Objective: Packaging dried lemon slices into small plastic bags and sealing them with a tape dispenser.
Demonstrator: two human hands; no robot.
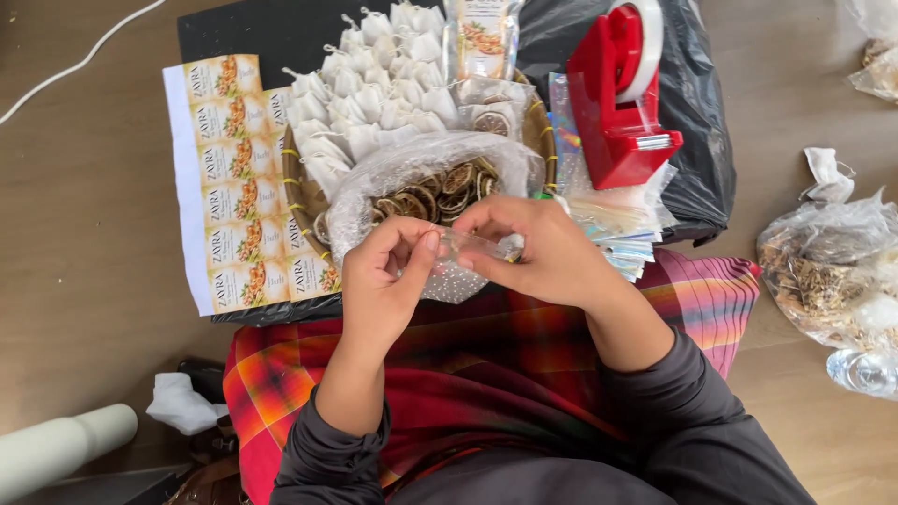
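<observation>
My left hand (383, 281) and my right hand (547, 248) meet over my lap, both pinching a small clear plastic pouch (468, 251) between thumbs and fingers. Just beyond the hands a clear bag of dried citrus slices (430, 192) lies open in a round woven basket (297, 192). Several small white cloth sachets (374, 84) fill the far part of the basket. A red tape dispenser (617, 98) stands to the right of it.
A sheet of printed labels (234, 178) lies left of the basket. Shiny flat pouches (622, 229) are stacked under the dispenser on a black plastic bag (692, 103). A clear bag of dried herbs (828, 271) sits right. A white roll (56, 449) and crumpled tissue (182, 404) lie lower left.
</observation>
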